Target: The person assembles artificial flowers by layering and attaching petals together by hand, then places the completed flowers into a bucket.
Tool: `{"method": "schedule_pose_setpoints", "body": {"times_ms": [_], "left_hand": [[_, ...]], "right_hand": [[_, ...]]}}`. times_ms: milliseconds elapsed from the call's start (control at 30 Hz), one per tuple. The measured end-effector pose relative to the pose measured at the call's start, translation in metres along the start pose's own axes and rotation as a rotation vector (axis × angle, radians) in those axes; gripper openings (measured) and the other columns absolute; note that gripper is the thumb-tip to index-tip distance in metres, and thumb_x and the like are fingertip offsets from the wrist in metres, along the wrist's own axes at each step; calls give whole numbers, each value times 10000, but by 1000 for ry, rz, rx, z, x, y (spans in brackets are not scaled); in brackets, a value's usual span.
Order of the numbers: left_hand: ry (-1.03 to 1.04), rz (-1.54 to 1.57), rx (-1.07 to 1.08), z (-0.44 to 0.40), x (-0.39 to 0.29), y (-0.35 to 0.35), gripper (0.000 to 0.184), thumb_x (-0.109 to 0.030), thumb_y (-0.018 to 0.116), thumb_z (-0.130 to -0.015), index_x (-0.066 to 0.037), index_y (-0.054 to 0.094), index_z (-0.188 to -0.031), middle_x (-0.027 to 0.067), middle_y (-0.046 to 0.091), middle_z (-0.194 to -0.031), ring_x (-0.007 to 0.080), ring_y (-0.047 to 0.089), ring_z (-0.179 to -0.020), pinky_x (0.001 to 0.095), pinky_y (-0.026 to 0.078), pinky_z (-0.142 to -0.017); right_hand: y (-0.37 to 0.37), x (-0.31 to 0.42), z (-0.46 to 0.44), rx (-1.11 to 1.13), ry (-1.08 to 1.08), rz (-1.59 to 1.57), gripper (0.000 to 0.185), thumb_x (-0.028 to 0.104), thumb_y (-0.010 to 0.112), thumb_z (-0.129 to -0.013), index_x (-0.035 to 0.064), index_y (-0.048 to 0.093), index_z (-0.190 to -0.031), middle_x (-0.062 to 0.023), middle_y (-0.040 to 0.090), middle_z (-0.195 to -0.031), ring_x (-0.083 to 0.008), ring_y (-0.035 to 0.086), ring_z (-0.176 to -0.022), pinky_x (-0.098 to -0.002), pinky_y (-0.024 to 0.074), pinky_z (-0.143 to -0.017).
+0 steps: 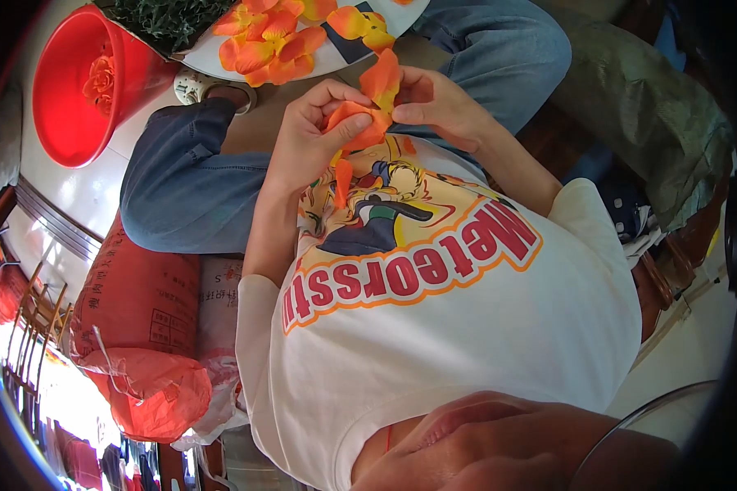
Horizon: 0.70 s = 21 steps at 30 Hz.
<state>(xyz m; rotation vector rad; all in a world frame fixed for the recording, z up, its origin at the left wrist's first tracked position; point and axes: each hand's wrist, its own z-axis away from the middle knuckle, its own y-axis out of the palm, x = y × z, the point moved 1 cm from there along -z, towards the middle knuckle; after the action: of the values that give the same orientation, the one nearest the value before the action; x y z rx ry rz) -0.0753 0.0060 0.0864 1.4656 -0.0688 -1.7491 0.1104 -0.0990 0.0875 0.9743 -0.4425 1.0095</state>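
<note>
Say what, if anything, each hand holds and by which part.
Orange and yellow rounded fabric-like petals: the left hand grips the lower part, the right hand the yellow edge.

The left hand (311, 135) is hiding part of the petals (379, 80), which are in turn covering some fingertips of the right hand (438, 106), leaving the exact grip of the 2 hands unclear. The top edge is cutting off the foliage (160, 20) and the white table (203, 57), while the shirt's lettering (409, 280) is running out of sight beside the left forearm (269, 225). The finer print on the red sack (135, 282) is showing too small to read, and glare is blurring the clothes (78, 458) at lower left.
</note>
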Motion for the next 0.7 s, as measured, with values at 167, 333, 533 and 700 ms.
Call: {"method": "schedule_pose_setpoints", "body": {"times_ms": [167,333,533,700], "left_hand": [[-17,-119,16,-6,-1,-5,122,-7,650,-892,8,625,-1010,58,681,-988,79,627,-900,221,510,-799],[10,-343,-44,-24,-14,-8,123,-91,682,-893,1,650,-968,22,664,-915,65,609,-847,208,495,-783],[-80,-317,-237,-46,-9,-19,145,-132,704,-884,-26,675,-978,-2,677,-851,54,623,-767,190,505,-710],[19,-272,-329,-66,4,-21,147,-133,728,-860,-6,683,-916,6,677,-822,42,601,-724,191,484,-661]], "right_hand": [[6,19,2,-40,20,79,341,132,763,-819,30,651,-1125,-51,693,-1001,-110,654,-881,-250,521,-793],[-3,26,-7,-195,-114,357,255,140,755,-833,19,692,-1048,-35,705,-927,-82,644,-829,-232,518,-741],[-18,30,-31,-333,-154,342,251,185,739,-858,11,694,-1033,-30,703,-918,-65,637,-809,-218,509,-742],[-37,25,-53,-358,-228,318,238,191,734,-864,-1,686,-997,-35,694,-900,-79,649,-808,-220,516,-729]]}}
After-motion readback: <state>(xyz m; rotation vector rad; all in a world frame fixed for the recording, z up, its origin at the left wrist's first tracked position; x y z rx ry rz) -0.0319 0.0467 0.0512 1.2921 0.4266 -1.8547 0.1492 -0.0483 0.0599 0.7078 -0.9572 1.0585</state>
